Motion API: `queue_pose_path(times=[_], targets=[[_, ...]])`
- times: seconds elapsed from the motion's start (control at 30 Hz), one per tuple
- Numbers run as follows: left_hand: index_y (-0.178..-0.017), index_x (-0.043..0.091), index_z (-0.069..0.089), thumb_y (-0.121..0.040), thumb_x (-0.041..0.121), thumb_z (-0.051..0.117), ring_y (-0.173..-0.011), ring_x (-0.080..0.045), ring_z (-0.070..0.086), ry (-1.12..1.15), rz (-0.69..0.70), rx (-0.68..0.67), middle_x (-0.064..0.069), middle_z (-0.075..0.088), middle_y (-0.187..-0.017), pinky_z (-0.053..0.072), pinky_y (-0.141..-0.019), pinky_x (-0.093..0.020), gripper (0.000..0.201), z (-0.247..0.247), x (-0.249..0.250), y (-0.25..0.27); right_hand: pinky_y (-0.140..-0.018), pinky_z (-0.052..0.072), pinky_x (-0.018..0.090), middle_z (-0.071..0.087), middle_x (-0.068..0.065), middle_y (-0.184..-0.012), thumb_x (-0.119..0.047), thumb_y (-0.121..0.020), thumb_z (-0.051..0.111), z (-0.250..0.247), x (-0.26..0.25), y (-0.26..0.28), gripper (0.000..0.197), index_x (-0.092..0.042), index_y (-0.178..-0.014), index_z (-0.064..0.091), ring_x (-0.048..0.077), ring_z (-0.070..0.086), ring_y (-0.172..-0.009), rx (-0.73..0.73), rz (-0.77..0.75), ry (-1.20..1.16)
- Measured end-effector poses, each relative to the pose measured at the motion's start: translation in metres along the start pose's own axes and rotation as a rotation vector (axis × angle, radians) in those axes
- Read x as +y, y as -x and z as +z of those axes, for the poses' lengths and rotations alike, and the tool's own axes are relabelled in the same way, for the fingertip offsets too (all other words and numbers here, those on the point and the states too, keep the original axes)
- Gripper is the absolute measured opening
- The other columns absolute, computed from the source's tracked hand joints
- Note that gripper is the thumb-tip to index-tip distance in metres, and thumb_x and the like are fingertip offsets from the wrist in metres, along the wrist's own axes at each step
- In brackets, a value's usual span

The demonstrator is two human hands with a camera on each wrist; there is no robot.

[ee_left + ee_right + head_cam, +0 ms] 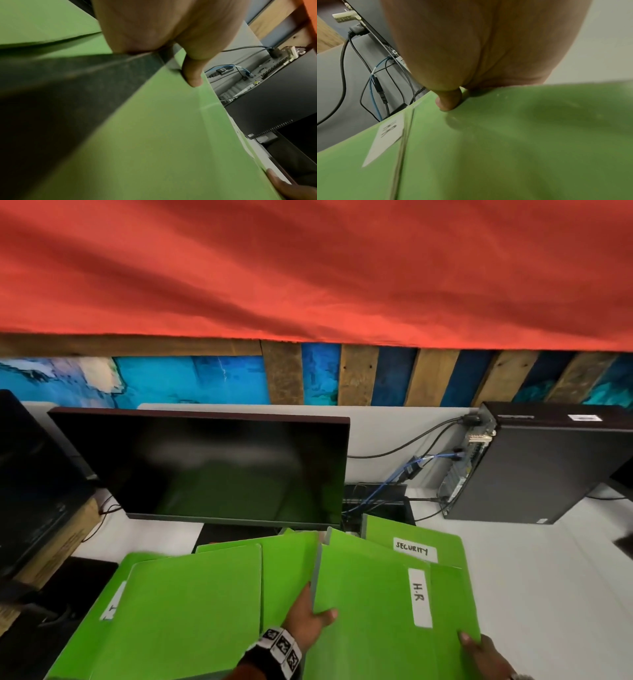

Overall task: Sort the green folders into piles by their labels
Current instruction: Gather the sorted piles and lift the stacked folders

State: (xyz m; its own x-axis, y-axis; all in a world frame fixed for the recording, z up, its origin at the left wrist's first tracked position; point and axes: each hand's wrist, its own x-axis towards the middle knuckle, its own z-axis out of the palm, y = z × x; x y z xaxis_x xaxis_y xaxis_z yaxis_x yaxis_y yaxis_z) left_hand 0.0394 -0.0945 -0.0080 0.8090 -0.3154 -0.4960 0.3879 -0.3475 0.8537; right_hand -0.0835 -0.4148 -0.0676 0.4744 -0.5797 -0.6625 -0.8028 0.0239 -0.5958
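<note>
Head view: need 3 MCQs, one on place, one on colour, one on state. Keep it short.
1. Where does the SECURITY folder lie relative to the H.R folder?
A. Behind it, partly covered
B. On top of it
C. Far left of the desk

2. What colour are the folders' labels?
A. Yellow
B. White
C. Blue

3. How is the H.R folder held?
A. By neither hand
B. By the right hand only
C. By both hands, one at each side edge

Answers: 1 A, its label shows just beyond the H.R folder's far edge. 2 B, the H.R label is white. 3 C, left hand and right hand pinch opposite edges.
</note>
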Motion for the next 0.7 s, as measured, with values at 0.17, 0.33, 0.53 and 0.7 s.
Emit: queue_pose_path(times=[0.17, 0.33, 0.53, 0.7], targets=[[-0.150, 0.016, 0.006, -0.088, 0.023, 0.062, -0.144, -0.024, 0.022, -0.136, -0.151, 0.059, -0.005, 0.018, -0.157, 0.024, -0.115, -0.035, 0.084, 0.028, 0.006, 0.000, -0.099, 0.043, 0.039, 0.060, 0.028, -0.120, -0.029, -0.092, 0.054, 0.003, 0.019, -0.022, 0.046, 0.006, -0.121, 0.057, 0.035, 0.059, -0.113, -0.011, 0.017, 0.006], [-0.134, 0.019, 0.029, -0.076, 0.014, 0.075, -0.128, -0.027, 0.043, -0.029, -0.106, 0.185, -0.006, 0.039, -0.137, 0.038, -0.109, -0.037, 0.074, 0.049, 0.010, -0.004, -0.091, 0.041, 0.035, 0.059, 0.035, -0.117, -0.032, -0.096, 0.045, 0.004, -0.004, 0.004, 0.050, 0.012, -0.115, 0.060, 0.038, 0.058, -0.111, 0.001, 0.038, -0.003], [-0.136, 0.025, 0.041, -0.087, 0.031, 0.061, -0.126, -0.018, 0.038, 0.218, 0.028, 0.184, 0.012, 0.036, -0.131, 0.031, -0.107, -0.044, 0.053, -0.001, 0.017, -0.003, -0.098, 0.045, 0.041, 0.061, 0.028, -0.120, -0.043, -0.081, 0.065, 0.007, 0.000, 0.002, 0.061, 0.002, -0.121, 0.059, 0.035, 0.062, -0.104, 0.000, -0.006, -0.008], [-0.116, 0.004, 0.062, -0.067, 0.011, 0.080, -0.118, -0.039, 0.050, -0.435, -0.055, 0.613, -0.023, 0.053, -0.126, 0.039, -0.101, -0.043, 0.053, -0.117, -0.023, -0.027, -0.098, 0.046, 0.044, 0.057, 0.029, -0.124, -0.050, -0.071, 0.072, 0.009, -0.001, -0.004, 0.083, 0.006, -0.128, 0.048, 0.038, 0.060, -0.108, 0.016, 0.068, 0.049]])
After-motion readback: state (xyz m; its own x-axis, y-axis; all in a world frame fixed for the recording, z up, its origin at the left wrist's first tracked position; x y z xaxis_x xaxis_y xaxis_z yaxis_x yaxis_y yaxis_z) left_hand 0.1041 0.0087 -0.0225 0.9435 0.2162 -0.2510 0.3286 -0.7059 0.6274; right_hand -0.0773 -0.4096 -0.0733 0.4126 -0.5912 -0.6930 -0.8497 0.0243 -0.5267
